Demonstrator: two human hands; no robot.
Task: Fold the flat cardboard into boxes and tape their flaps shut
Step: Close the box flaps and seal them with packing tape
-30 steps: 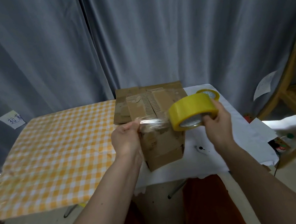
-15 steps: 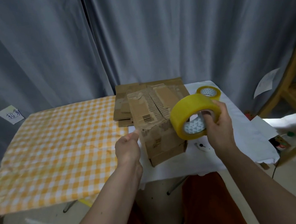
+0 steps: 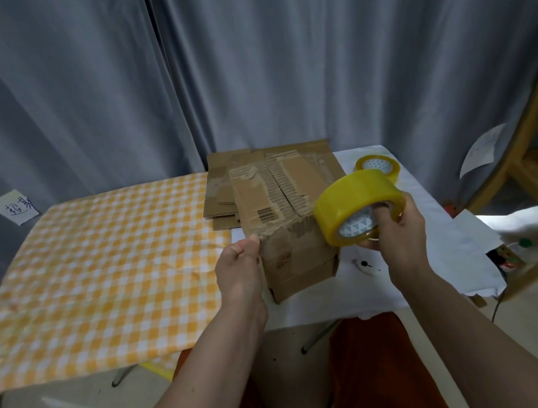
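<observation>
A worn cardboard box [image 3: 296, 255] stands on the white part of the table, its top flaps folded down. My left hand [image 3: 240, 269] is at the box's near-left top corner, fingers curled, thumb and forefinger pinching the end of the clear tape against that edge. The strip itself is hard to make out. My right hand [image 3: 398, 238] grips a yellow tape roll [image 3: 351, 205], fingers through its core, and holds it just above the box's right top corner. Flat cardboard sheets [image 3: 224, 189] lie stacked behind the box.
A second yellow tape roll [image 3: 379, 166] lies at the back right of the white cloth [image 3: 437, 243]. An orange checked cloth [image 3: 97, 260] covers the table's left. A small white object [image 3: 366, 265] lies right of the box. A wooden frame [image 3: 536, 168] stands at the right. Grey curtains hang behind.
Both hands have come down from mid-air. The stretched tape strip is now low at the box's top edge, my left hand at its left corner and the roll at its right.
</observation>
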